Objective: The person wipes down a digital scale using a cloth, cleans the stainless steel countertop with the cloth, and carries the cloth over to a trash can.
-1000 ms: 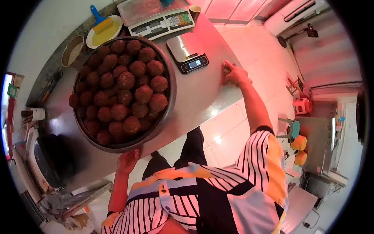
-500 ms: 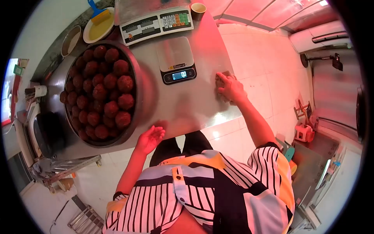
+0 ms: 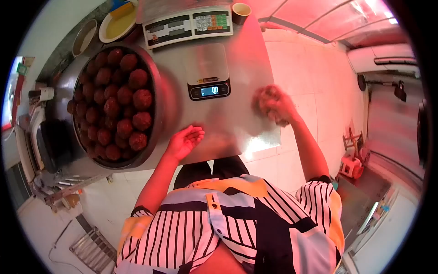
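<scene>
My right hand (image 3: 279, 106) is closed around a crumpled brownish cloth (image 3: 267, 98) at the right edge of the steel table (image 3: 228, 128); motion blurs both. Over the table's front edge hovers my left hand (image 3: 185, 142), palm partly up, fingers loosely stretched, holding nothing. To its left a large round metal pan (image 3: 157, 109) is heaped with dark red-brown balls (image 3: 112, 107). A small kitchen scale (image 3: 207, 68) between the hands reads 0.0, and its plate bears nothing.
At the back stands a larger keypad scale (image 3: 187, 27) beside a paper cup (image 3: 241, 13). A white bowl of yellow liquid (image 3: 119, 28) and a metal bowl (image 3: 85, 39) sit back left. A red and white stool (image 3: 351, 166) stands on the floor at right.
My right hand, earlier pressed on the cloth, has gathered it up and shifted slightly right. My left hand has moved up and right over the table. The view has shifted a little.
</scene>
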Demonstrator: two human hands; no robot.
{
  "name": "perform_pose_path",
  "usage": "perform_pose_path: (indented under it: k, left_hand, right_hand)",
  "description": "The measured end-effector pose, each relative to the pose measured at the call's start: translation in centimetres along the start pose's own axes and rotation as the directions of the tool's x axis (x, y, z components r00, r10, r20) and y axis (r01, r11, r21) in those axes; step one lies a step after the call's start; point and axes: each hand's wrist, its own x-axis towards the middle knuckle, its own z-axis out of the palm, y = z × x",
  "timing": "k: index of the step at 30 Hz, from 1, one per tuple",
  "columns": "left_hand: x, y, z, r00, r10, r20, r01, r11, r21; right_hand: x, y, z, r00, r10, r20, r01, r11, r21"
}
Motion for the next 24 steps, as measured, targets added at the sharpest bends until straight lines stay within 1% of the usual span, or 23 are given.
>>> perform_pose_path:
  k: [1, 2, 3, 4, 5, 7, 8, 9, 11, 12, 14, 17, 18, 20, 21, 22, 23, 24]
  left_hand:
    - [0.2, -0.2, -0.1, 1.0, -0.008, 0.0, 0.008, 1.0, -0.02]
    - [0.7, -0.3, -0.2, 1.0, -0.013, 0.0, 0.013, 0.999, -0.037]
    - [1.1, -0.4, -0.4, 1.0, -0.02, 0.002, 0.02, 0.998, -0.052]
    - [1.3, -0.5, -0.4, 1.0, -0.014, -0.001, 0.014, 0.998, -0.056]
    - [1.6, -0.1, -0.5, 1.0, -0.003, 0.001, 0.003, 0.998, -0.055]
    - [1.6, 0.1, -0.8, 0.999, 0.047, -0.006, -0.047, 0.995, -0.091]
    - [1.8, 0.5, -0.9, 0.996, 0.085, -0.009, -0.085, 0.99, -0.114]
    - [2.3, 1.0, -0.9, 0.992, 0.129, -0.008, -0.129, 0.982, -0.138]
    - [3.2, 1.7, -0.6, 0.977, 0.194, -0.087, -0.207, 0.961, -0.182]
    - [3.7, 2.0, -0.4, 0.967, 0.221, -0.126, -0.243, 0.949, -0.202]
    - [4.4, 2.5, 0.2, 0.954, 0.259, -0.151, -0.285, 0.94, -0.189]
    - [5.3, 2.6, 0.4, 0.928, 0.311, -0.205, -0.347, 0.922, -0.17]
    - [5.6, 2.7, 0.4, 0.919, 0.325, -0.225, -0.364, 0.917, -0.161]
    - [5.9, 3.0, 1.1, 0.904, 0.359, -0.233, -0.384, 0.92, -0.073]
    - [5.9, 3.0, 1.5, 0.897, 0.374, -0.236, -0.393, 0.919, -0.034]
    - [6.2, 2.8, 1.5, 0.893, 0.385, -0.235, -0.405, 0.913, -0.046]
    - [6.3, 2.4, 1.4, 0.888, 0.394, -0.236, -0.418, 0.906, -0.061]
    - [6.4, 2.3, 1.3, 0.882, 0.409, -0.233, -0.436, 0.897, -0.074]
  right_hand:
    - [0.6, -1.5, -0.1, 0.99, 0.11, -0.089, -0.094, 0.981, 0.172]
    - [2.5, -0.8, 0.6, 0.983, -0.018, -0.185, 0.001, 0.996, -0.093]
    - [5.0, 0.8, 1.7, 0.954, -0.168, -0.247, 0.072, 0.932, -0.355]
    - [6.1, 0.6, 2.5, 0.905, -0.33, -0.269, 0.112, 0.795, -0.597]
    - [6.8, 0.5, 3.0, 0.91, -0.392, -0.137, 0.245, 0.773, -0.586]
    - [6.3, 0.3, 4.9, 0.858, -0.492, 0.151, 0.493, 0.704, -0.511]
    - [5.9, -1.0, 5.1, 0.912, -0.395, 0.111, 0.388, 0.744, -0.544]
    - [7.0, -1.9, 4.8, 0.91, -0.409, 0.073, 0.386, 0.768, -0.511]
    - [10.1, -3.8, 3.7, 0.906, -0.424, -0.01, 0.376, 0.816, -0.44]
    - [10.5, -7.7, 3.7, 0.9, -0.436, -0.01, 0.362, 0.759, -0.54]
    - [12.1, -12.7, 4.0, 0.77, -0.618, 0.157, 0.569, 0.555, -0.607]
    - [16.8, -16.3, 5.3, 0.778, -0.475, 0.411, 0.616, 0.451, -0.646]
    - [18.0, -17.2, 5.9, 0.814, -0.384, 0.436, 0.58, 0.498, -0.645]
    - [19.3, -18.8, 6.8, 0.858, -0.19, 0.477, 0.491, 0.577, -0.653]
    - [19.3, -19.1, 6.7, 0.857, -0.065, 0.512, 0.413, 0.68, -0.606]
    - [18.7, -19.9, 6.5, 0.833, 0.058, 0.55, 0.316, 0.766, -0.56]
    - [18.0, -20.1, 6.5, 0.787, 0.177, 0.591, 0.202, 0.831, -0.519]
    - [17.5, -19.2, 6.7, 0.784, 0.157, 0.6, 0.212, 0.842, -0.497]
